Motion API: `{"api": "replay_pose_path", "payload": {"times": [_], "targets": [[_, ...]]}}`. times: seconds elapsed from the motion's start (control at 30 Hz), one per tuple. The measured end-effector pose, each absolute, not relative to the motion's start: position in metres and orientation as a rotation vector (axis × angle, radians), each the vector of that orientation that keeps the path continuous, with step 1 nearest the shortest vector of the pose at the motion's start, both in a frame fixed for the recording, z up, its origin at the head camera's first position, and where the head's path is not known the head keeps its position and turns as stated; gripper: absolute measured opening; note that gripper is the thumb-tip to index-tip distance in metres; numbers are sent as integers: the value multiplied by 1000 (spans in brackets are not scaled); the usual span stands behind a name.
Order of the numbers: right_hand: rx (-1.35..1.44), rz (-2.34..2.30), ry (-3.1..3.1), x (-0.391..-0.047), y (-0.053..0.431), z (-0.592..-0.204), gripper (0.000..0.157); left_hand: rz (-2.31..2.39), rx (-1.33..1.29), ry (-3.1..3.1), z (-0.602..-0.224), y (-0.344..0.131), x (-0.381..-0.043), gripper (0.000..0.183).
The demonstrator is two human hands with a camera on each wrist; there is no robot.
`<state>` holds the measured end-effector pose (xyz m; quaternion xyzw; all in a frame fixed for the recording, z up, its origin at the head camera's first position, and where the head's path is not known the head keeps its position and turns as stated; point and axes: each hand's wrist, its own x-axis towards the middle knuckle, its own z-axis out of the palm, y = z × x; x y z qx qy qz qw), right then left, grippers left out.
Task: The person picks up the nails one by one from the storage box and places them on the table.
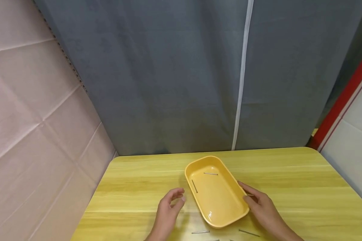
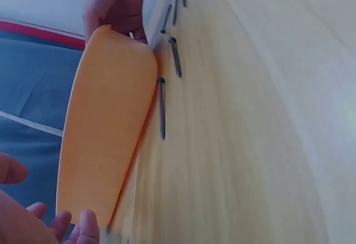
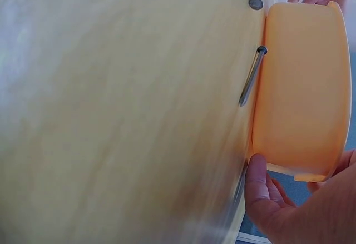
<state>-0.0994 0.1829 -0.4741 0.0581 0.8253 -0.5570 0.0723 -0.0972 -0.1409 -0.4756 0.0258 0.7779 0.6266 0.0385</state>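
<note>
A yellow rectangular plastic tray [image 1: 220, 201] stands on the wooden table, turned at an angle, with two nails inside: one nail [image 1: 210, 173] near the far end, another nail [image 1: 194, 186] along the left side. My right hand [image 1: 263, 209] holds the tray's right side, thumb at the rim and fingers against the outer wall. To the left of the tray is my left hand [image 1: 168, 211], apart from it, its fingers loosely bent with nothing between them. Several loose nails lie before the tray, among them one nail [image 1: 200, 232] and another nail [image 1: 249, 233].
The wooden table [image 1: 132, 187] has rounded far corners. A grey curtain [image 1: 175, 83] hangs behind it. Pale sheeting [image 1: 42, 134] covers the left side, and a white panel with a red edge [image 1: 344, 97] stands at the right.
</note>
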Motion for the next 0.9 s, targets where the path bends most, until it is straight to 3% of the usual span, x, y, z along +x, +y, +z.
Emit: {"api": "replay_pose_path", "payload": {"times": [0.4, 0.67, 0.9], "targets": [[142, -1655, 2515, -98, 183, -475, 45, 2207, -5, 2245, -481, -129, -126, 54], [148, -1681, 2512, -97, 182, -476, 45, 2201, -17, 2294, -486, -123, -141, 53], [128, -1757, 2480, -97, 182, -478, 45, 2143, 12, 2376, -488, -119, -149, 64]]}}
